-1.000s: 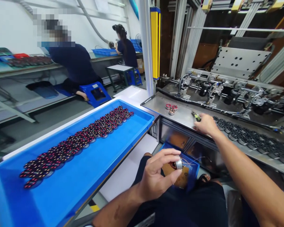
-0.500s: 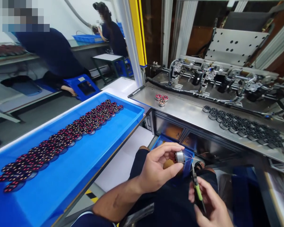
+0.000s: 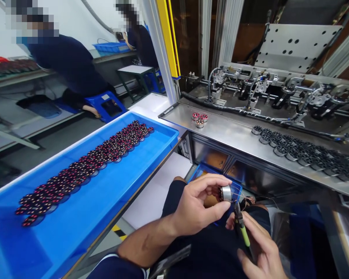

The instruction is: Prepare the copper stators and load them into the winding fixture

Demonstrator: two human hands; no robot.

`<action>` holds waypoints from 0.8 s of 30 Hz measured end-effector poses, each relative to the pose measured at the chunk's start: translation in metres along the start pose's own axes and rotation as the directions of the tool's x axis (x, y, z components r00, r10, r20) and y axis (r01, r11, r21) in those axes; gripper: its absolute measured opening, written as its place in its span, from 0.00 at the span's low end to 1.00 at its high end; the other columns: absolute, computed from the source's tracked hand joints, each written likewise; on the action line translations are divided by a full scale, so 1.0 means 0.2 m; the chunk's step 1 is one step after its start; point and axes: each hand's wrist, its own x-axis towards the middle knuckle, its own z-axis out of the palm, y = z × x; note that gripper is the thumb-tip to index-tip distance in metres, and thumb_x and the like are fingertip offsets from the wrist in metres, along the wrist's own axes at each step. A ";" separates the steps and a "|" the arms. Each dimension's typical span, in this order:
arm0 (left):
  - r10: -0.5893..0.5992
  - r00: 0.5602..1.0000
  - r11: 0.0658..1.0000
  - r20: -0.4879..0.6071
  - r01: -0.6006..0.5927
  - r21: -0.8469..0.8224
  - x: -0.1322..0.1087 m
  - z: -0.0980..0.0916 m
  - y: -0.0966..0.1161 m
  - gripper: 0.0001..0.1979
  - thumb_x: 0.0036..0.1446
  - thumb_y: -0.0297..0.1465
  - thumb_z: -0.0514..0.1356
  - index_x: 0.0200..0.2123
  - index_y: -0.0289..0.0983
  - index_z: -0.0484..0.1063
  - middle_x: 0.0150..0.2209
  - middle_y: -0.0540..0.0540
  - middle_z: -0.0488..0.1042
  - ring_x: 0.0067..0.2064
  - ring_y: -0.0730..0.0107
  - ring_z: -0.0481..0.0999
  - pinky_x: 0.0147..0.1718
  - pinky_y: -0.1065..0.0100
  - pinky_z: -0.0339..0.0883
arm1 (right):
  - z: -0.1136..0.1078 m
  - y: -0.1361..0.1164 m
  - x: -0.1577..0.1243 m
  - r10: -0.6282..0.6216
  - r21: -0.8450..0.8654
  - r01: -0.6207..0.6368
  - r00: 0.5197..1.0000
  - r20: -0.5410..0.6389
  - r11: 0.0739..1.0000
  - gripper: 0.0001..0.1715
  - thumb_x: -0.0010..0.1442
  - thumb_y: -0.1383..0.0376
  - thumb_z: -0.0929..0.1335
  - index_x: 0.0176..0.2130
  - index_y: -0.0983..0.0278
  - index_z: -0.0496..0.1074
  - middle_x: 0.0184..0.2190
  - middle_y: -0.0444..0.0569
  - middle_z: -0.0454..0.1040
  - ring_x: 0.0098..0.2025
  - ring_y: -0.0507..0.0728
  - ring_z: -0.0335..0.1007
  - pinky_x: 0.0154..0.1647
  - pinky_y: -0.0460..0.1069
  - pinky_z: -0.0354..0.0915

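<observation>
Between thumb and fingers, my left hand (image 3: 198,201) pinches a silver motor stator (image 3: 226,193) by its round body. Thin copper wires (image 3: 241,193) stick out from its right side. My right hand (image 3: 260,244) is closed around a pair of pliers or cutters (image 3: 242,226) with green and black handles. The tool's jaws point up and lie close to the wires, just below and right of the stator. Whether the jaws touch a wire I cannot tell.
A blue tray (image 3: 110,193) on the left holds rows of red-and-black motor parts (image 3: 87,164). On the metal ledge (image 3: 221,133) sit several red parts (image 3: 200,119) and many dark rotors (image 3: 305,153). Behind stands a machine (image 3: 261,89). Two people sit at the back left.
The tool in my right hand has moved up and closer to the stator's wires. My left hand with the stator has shifted slightly right. The camera view has tilted a little.
</observation>
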 end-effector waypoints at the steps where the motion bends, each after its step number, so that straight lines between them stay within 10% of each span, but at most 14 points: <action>1: 0.000 1.000 1.000 0.003 0.000 -0.003 0.00 0.00 0.00 0.20 0.52 0.21 0.68 0.49 0.39 0.77 0.48 0.40 0.78 0.46 0.66 0.80 0.45 0.71 0.76 | 0.00 -0.01 0.01 -0.005 0.017 0.005 1.000 0.000 1.000 0.41 0.51 0.75 0.67 0.63 0.58 0.68 0.56 0.55 0.75 0.52 0.63 0.78 0.55 0.55 0.73; 9: -0.014 1.000 1.000 -0.007 0.014 0.008 0.01 0.01 0.00 0.18 0.51 0.22 0.69 0.47 0.37 0.78 0.47 0.39 0.78 0.45 0.65 0.80 0.43 0.70 0.77 | -0.01 -0.04 0.05 -0.074 -0.043 0.073 0.997 -0.031 0.996 0.40 0.52 0.76 0.66 0.62 0.55 0.68 0.43 0.50 0.81 0.37 0.57 0.82 0.40 0.47 0.78; 14: -0.034 0.999 0.997 0.015 0.035 -0.071 0.00 0.00 -0.02 0.18 0.53 0.24 0.68 0.48 0.39 0.77 0.49 0.40 0.77 0.48 0.64 0.79 0.43 0.70 0.76 | -0.03 0.03 -0.01 -0.068 -0.235 0.069 0.998 0.012 0.970 0.39 0.54 0.74 0.67 0.64 0.58 0.66 0.46 0.51 0.80 0.47 0.62 0.80 0.48 0.51 0.77; 24: 0.101 0.995 0.995 -0.011 -0.101 -0.002 0.00 0.02 0.01 0.12 0.57 0.22 0.64 0.45 0.38 0.78 0.46 0.41 0.79 0.50 0.65 0.78 0.48 0.68 0.75 | 0.01 -0.03 0.07 -0.148 -0.049 0.148 0.989 0.011 0.988 0.42 0.54 0.77 0.63 0.66 0.58 0.61 0.55 0.51 0.72 0.55 0.58 0.73 0.54 0.47 0.72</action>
